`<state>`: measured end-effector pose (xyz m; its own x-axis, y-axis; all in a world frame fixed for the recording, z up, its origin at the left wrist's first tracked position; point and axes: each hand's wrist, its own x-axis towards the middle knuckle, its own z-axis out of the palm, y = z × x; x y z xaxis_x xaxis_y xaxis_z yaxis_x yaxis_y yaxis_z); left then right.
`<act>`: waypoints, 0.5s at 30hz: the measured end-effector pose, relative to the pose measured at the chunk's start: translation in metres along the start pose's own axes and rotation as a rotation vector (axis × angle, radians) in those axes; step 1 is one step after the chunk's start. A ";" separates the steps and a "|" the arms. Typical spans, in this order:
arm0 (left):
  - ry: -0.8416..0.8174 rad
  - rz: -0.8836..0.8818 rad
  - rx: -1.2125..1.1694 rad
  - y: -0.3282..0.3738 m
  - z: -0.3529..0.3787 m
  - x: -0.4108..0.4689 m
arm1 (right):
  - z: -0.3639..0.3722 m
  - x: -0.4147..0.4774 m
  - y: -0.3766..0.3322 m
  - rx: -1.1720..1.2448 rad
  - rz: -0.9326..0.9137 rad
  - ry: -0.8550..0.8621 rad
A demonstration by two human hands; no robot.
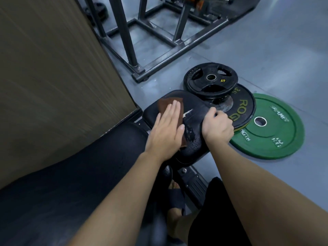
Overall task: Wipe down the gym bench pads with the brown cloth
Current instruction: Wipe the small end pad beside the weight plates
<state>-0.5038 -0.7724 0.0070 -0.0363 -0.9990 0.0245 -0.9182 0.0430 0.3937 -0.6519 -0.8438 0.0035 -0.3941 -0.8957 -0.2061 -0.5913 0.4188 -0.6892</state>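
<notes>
The small black seat pad [193, 107] of the gym bench lies in the middle of the view, its cover cracked and torn near the right side. The brown cloth [42, 103] lies flat on it. My left hand [166, 130] presses down on the cloth with fingers straight and together. My right hand [217, 126] is closed over the pad's right edge, gripping it. The long black back pad [79, 174] runs from the seat toward the lower left.
Three weight plates lie on the grey floor right of the seat: a small black one [210, 80], a larger black one [243, 107] under it, and a green one [271, 126]. A steel rack frame [156, 43] stands behind. A brown panel [53, 77] fills the left. My sandalled foot [175, 194] is below.
</notes>
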 end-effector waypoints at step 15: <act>-0.005 -0.061 0.044 -0.026 -0.005 0.113 | 0.018 0.016 0.016 0.168 0.072 0.070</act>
<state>-0.4822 -0.8865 0.0041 0.0183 -0.9998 -0.0033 -0.9353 -0.0183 0.3534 -0.6553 -0.8539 -0.0230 -0.4824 -0.8494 -0.2142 -0.4368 0.4452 -0.7816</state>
